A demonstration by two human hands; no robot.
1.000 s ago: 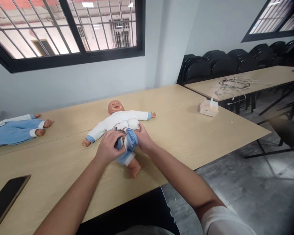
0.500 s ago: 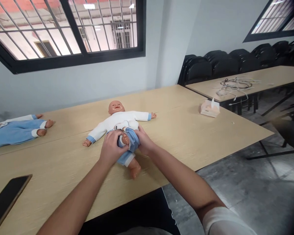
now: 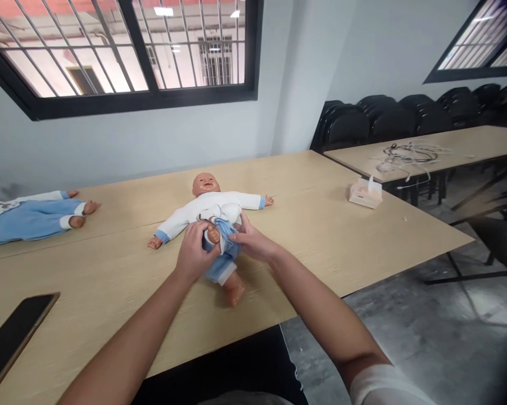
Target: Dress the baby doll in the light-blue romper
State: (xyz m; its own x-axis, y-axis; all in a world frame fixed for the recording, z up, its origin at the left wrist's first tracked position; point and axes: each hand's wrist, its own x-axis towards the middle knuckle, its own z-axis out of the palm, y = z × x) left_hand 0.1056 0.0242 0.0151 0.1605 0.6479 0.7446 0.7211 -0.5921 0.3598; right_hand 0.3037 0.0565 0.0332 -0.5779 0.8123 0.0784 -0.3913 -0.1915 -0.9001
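Note:
A baby doll (image 3: 207, 184) lies on its back on the table, arms spread, in a white long-sleeved top with blue cuffs. Blue trousers (image 3: 225, 264) with white cuffs cover one leg, whose bare foot points toward me. The other leg is bent up, and its foot shows in the bunched trouser cloth. My left hand (image 3: 193, 247) is closed around that bent leg and its white cuff. On the other side, my right hand (image 3: 250, 239) pinches the bunched blue cloth between thumb and fingers. Part of the trousers is hidden behind my hands.
A second doll (image 3: 34, 216) in blue and white lies at the left. A dark phone (image 3: 17, 337) rests at the near left. A tissue box (image 3: 365, 192) stands at the right of the table (image 3: 312, 247). Cables (image 3: 409, 156) lie on another table, before stacked black chairs (image 3: 346, 124).
My right hand has shifted its hold slightly on the trouser cloth, with the thumb now lying across it. My left hand stays on the bent leg. The view has tilted a little.

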